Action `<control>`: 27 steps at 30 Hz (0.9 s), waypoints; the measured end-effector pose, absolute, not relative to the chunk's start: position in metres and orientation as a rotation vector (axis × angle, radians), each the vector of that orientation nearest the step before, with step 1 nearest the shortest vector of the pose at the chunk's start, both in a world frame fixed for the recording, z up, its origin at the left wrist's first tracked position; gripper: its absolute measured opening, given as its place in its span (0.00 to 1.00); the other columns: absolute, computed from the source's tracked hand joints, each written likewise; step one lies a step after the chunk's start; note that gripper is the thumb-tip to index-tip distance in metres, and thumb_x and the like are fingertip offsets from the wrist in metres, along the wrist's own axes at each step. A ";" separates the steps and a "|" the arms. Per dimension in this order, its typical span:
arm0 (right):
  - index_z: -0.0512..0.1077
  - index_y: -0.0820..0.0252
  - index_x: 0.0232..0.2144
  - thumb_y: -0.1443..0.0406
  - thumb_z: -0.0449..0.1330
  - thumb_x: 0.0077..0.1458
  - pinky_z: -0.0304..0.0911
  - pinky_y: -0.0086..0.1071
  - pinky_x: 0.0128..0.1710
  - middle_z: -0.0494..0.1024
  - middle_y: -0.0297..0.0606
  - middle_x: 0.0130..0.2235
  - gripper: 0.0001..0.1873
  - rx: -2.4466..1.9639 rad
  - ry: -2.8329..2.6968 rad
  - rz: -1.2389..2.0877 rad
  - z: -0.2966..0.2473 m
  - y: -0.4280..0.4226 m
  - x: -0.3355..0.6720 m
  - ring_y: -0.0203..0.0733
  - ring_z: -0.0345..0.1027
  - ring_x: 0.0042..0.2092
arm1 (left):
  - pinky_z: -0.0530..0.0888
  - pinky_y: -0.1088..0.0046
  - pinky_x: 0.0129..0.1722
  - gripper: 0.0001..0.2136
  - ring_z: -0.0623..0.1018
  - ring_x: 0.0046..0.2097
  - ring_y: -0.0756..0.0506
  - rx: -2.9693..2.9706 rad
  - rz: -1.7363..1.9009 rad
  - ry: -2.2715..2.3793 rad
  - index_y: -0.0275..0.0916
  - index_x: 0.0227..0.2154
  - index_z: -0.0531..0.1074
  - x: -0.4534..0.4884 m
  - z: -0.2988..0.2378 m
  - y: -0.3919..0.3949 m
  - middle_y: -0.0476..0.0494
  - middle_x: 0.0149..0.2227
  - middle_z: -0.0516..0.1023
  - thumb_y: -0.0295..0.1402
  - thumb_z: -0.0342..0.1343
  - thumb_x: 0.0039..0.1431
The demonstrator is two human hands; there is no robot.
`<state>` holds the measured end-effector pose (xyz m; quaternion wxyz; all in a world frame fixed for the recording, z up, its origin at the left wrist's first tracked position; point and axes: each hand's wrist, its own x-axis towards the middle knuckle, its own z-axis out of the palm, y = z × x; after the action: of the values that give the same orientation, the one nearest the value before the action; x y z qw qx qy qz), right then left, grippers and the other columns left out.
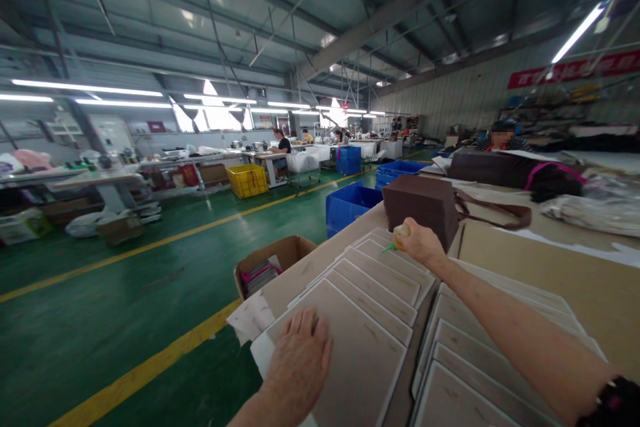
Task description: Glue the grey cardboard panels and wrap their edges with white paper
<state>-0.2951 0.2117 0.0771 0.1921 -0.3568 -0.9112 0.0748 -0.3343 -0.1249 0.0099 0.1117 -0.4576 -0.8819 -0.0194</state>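
Note:
My left hand (300,363) lies flat, fingers together and stretched out, on the nearest grey-beige panel (350,353) of an overlapping row of several panels (380,280). My right hand (419,242) reaches to the far end of that row, closed round a small yellowish bottle with a green tip (397,238) that points down at a far panel. A second row of the same panels (470,353) lies under my right forearm. A stack of dark brown pieces (420,203) stands just behind my right hand.
The panels lie on a cardboard-covered table (575,280). An open cardboard box (270,263) stands at the table's left edge, blue bins (350,203) behind it. Another person (503,135) sits at the far right. Green floor with yellow lines (150,247) lies left.

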 end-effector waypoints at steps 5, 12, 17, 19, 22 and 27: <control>0.70 0.61 0.46 0.53 0.54 0.64 0.67 0.40 0.41 0.75 0.38 0.39 0.18 -0.996 -2.566 0.197 0.079 0.207 -0.320 0.41 0.71 0.38 | 0.67 0.50 0.56 0.15 0.69 0.57 0.34 -1.333 -0.069 -2.602 0.36 0.51 0.70 -0.335 0.009 -0.126 0.33 0.54 0.70 0.30 0.46 0.65; 0.70 0.61 0.48 0.55 0.56 0.64 0.69 0.42 0.43 0.75 0.39 0.43 0.17 -0.937 -2.576 0.175 0.079 0.200 -0.343 0.42 0.71 0.41 | 0.68 0.51 0.56 0.14 0.70 0.55 0.36 -1.322 -0.082 -2.607 0.38 0.50 0.71 -0.335 0.008 -0.126 0.35 0.53 0.71 0.30 0.46 0.65; 0.70 0.61 0.48 0.55 0.56 0.64 0.69 0.41 0.43 0.75 0.39 0.43 0.18 -0.896 -2.617 0.155 0.082 0.204 -0.330 0.41 0.71 0.41 | 0.67 0.51 0.55 0.14 0.70 0.55 0.36 -1.325 -0.087 -2.593 0.37 0.49 0.71 -0.336 0.007 -0.126 0.35 0.53 0.71 0.30 0.45 0.65; 0.70 0.61 0.48 0.54 0.56 0.64 0.69 0.41 0.42 0.75 0.38 0.41 0.18 -0.878 -2.640 0.136 0.083 0.209 -0.318 0.41 0.71 0.40 | 0.67 0.52 0.55 0.13 0.70 0.55 0.36 -1.336 -0.091 -2.585 0.37 0.48 0.71 -0.336 0.007 -0.127 0.36 0.52 0.71 0.30 0.45 0.65; 0.70 0.61 0.46 0.52 0.55 0.63 0.68 0.39 0.39 0.75 0.36 0.37 0.19 -0.866 -2.666 0.105 0.083 0.218 -0.296 0.40 0.71 0.36 | 0.68 0.52 0.55 0.13 0.70 0.54 0.36 -1.348 -0.095 -2.574 0.37 0.47 0.71 -0.335 0.007 -0.127 0.35 0.51 0.71 0.30 0.45 0.66; 0.69 0.58 0.42 0.53 0.54 0.62 0.60 0.33 0.32 0.74 0.35 0.30 0.16 -0.853 -2.669 0.081 0.078 0.230 -0.262 0.40 0.69 0.31 | 0.68 0.52 0.54 0.13 0.70 0.54 0.35 -1.351 -0.096 -2.553 0.36 0.46 0.72 -0.335 0.007 -0.126 0.35 0.50 0.71 0.30 0.45 0.66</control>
<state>-0.2622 0.2298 0.0784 0.1682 -0.3000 -0.9386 0.0284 -0.3352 -0.1260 0.0074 0.1255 -0.4637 -0.8764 -0.0330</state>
